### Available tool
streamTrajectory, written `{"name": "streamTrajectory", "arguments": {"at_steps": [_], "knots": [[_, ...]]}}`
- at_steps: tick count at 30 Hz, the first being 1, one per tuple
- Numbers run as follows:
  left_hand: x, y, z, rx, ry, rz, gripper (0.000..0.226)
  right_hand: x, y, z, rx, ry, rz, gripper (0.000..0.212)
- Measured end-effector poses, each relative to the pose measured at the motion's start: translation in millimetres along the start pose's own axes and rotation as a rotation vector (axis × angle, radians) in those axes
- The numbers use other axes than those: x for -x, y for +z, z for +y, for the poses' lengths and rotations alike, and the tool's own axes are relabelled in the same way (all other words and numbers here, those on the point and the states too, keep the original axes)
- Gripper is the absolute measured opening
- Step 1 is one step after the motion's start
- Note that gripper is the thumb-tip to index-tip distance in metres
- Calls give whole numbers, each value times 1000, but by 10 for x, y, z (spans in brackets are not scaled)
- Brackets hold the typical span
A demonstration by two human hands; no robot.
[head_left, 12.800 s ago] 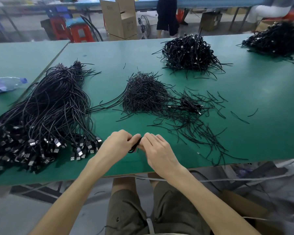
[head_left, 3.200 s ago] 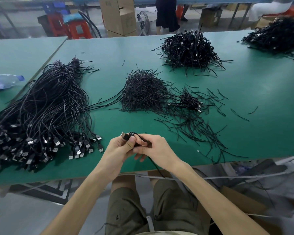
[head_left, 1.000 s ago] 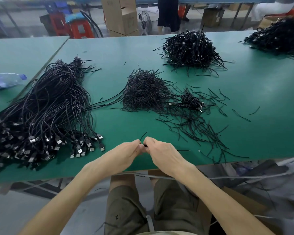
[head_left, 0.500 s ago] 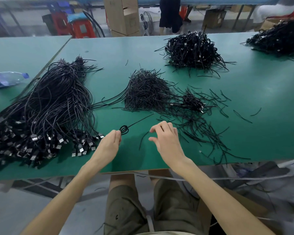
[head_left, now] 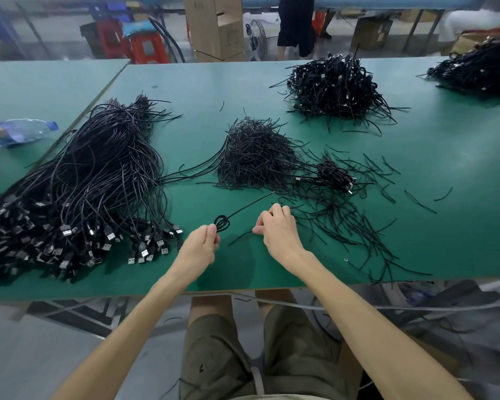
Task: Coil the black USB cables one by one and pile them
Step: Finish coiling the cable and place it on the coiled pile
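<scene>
Your left grip (head_left: 199,249) pinches the coiled cable (head_left: 222,223), whose tail runs toward the worktop's (head_left: 451,232) far-right corner. Your right grip (head_left: 279,230), just right of it, seems to pinch a short strand (head_left: 240,237).

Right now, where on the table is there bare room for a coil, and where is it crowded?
Bare: the table right of the scattered ties; the far strip between the bundle and the coil pile. Crowded: around the bundle and among the ties.
</scene>
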State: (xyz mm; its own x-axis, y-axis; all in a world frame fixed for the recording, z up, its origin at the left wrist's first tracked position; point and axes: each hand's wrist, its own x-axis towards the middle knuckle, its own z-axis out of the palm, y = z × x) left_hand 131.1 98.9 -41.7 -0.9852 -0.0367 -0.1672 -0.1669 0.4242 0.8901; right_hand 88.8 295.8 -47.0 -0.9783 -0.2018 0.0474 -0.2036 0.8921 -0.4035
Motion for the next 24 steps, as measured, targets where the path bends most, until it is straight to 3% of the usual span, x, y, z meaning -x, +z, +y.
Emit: {"name": "streamTrajectory", "arguments": {"at_steps": [3, 5, 7, 9, 16, 24], "knots": [[2, -6, -3, 39, -30, -2, 41, 72, 16, -9, -19, -1, 32, 9], [-6, -8, -4, 85, -69, 1, 41, 127, -12, -23, -252, 105, 17, 18], [-19, 5, 3, 142, -117, 3, 40, 177, -67, -32, -595, 261, 3, 17], [-18, 42, 19, 176, -133, -3, 39, 242, -117, -86, -791, 335, 6, 16], [30, 246, 194, 212, -40, -39, 38, 421, -130, -420, -1046, 316, -29, 9], [47, 263, 228, 200, -1, -86, 41, 511, -186, -427, -1197, 378, -77, 19]]}}
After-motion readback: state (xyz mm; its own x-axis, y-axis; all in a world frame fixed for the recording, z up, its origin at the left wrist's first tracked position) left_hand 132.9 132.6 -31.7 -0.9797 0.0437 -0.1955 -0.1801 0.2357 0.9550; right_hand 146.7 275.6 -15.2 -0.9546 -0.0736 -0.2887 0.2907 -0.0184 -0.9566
